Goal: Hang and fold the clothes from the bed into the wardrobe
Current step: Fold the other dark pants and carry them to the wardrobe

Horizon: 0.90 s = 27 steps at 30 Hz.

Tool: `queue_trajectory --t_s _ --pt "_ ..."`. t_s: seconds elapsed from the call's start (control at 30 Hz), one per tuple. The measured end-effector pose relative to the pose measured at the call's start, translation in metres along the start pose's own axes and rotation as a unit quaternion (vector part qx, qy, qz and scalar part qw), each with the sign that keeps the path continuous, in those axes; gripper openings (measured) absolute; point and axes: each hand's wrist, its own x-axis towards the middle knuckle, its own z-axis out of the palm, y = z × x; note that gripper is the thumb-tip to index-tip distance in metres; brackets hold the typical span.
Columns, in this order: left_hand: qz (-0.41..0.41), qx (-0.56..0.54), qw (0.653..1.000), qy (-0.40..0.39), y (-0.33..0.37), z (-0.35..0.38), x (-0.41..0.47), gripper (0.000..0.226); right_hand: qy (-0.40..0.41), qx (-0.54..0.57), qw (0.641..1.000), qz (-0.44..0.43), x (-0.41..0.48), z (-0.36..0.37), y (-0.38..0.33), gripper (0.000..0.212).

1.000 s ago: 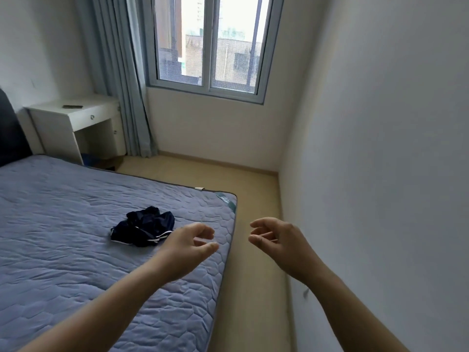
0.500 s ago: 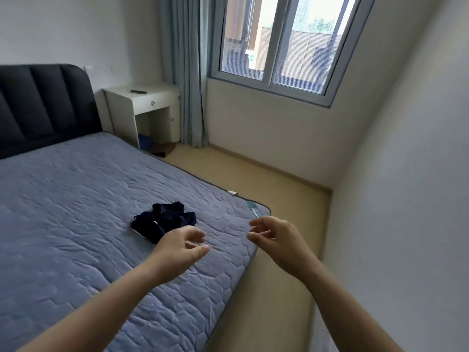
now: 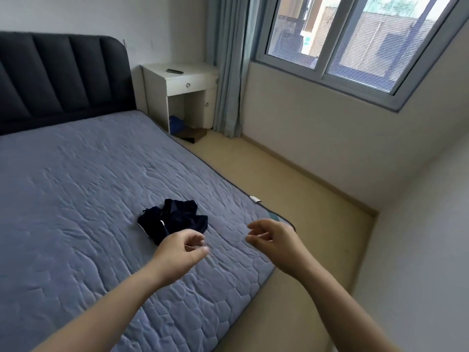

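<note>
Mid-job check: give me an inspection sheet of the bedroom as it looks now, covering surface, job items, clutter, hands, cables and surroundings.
Surface: blue-grey quilted mattress, with a dark padded headboard at its far end.
Job's things: one crumpled dark garment with white trim, lying near the mattress's foot corner; wardrobe not in view.
Clutter: remote on the white nightstand; blue item and brown item on the floor beneath it.
Hands: left hand beside the garment, right hand over the mattress corner; both loosely curled, holding nothing.
Cables: nothing seen.
Surroundings: curtain, window, light floor beside the bed.
</note>
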Motion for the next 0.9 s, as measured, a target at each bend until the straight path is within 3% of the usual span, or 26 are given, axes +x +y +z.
queue_trajectory --t_s 0.53,0.9 --pt "-0.172 -0.038 0.963 0.203 0.000 0.049 0.121 0.013 -0.220 -0.016 0.968 -0.115 0.237 -0.019 0.066 0.028" --pt "-0.258 -0.051 0.929 0.261 -0.080 0.047 0.165 0.012 -0.320 -0.060 0.940 -0.104 0.306 0.069 0.096 0.025"
